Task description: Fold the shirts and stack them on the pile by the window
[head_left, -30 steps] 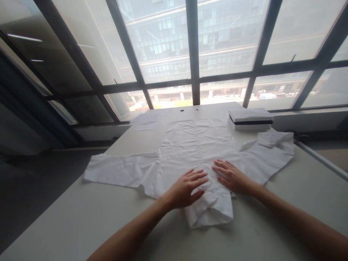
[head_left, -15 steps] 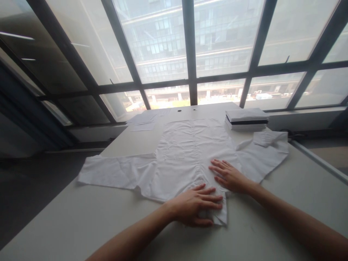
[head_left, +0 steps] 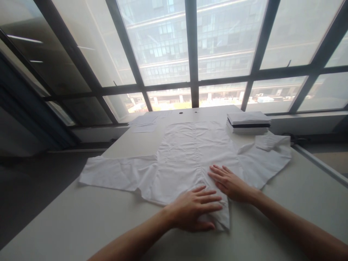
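A white long-sleeved shirt (head_left: pixel 176 170) lies spread on the table, wrinkled down its middle, with its sleeves out to both sides. The right-hand sleeve is bent back near its cuff. My left hand (head_left: pixel 194 208) lies flat on the shirt's near end by the collar area, fingers spread, partly covering the cloth there. Just beyond it, my right hand (head_left: pixel 230 181) rests palm down on the shirt's right near part, its fingers stretched out. Neither hand grips the fabric.
The white table (head_left: pixel 108 217) reaches to large dark-framed windows. A stack of folded white cloths (head_left: pixel 247 122) with a dark layer stands at the back right. Thin white sheets (head_left: pixel 144 125) lie at the back left. A dark curtain (head_left: pixel 27 94) hangs at far left.
My right hand has slid slightly nearer to me over the shirt. My left hand stays almost in place. The whole view has shifted a little.
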Action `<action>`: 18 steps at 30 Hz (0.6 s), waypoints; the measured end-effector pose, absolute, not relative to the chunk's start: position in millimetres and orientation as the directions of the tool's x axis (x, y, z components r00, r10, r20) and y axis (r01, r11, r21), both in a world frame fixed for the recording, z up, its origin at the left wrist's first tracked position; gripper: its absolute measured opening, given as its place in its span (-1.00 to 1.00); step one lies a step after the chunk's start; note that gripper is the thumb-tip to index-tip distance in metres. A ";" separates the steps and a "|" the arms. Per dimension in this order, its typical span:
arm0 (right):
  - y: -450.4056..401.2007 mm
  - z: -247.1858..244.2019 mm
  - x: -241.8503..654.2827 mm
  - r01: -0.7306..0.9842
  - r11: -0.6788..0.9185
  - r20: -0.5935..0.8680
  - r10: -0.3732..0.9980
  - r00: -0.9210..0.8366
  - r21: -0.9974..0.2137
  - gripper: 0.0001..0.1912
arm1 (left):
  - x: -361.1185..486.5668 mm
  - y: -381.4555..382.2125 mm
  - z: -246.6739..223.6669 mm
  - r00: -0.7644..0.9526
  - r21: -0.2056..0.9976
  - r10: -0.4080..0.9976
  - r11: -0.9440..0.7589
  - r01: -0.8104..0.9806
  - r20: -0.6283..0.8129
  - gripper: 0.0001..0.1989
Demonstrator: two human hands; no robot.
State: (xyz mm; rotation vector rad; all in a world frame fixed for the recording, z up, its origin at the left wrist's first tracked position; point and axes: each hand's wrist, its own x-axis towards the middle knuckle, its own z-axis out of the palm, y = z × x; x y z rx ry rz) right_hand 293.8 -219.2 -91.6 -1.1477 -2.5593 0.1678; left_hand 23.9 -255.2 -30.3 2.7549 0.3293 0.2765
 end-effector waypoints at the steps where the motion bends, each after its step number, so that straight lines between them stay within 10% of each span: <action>1: -218.7 -91.7 294.4 0.700 0.674 0.248 0.738 -0.627 -0.235 -0.50 | 20.4 -250.8 -28.8 0.934 0.359 0.311 -0.904 0.233 0.176 -0.46; 8: -212.1 -89.6 295.1 0.753 0.612 0.456 0.757 -0.469 -0.241 -0.50 | -10.4 -205.9 -53.2 0.660 0.264 0.738 -0.670 0.694 0.139 -0.47; 18: -208.9 -99.8 296.1 0.792 0.556 0.397 0.805 -0.440 -0.250 -0.50 | -17.2 -197.4 -67.7 0.630 0.154 0.772 -0.634 0.758 0.078 -0.41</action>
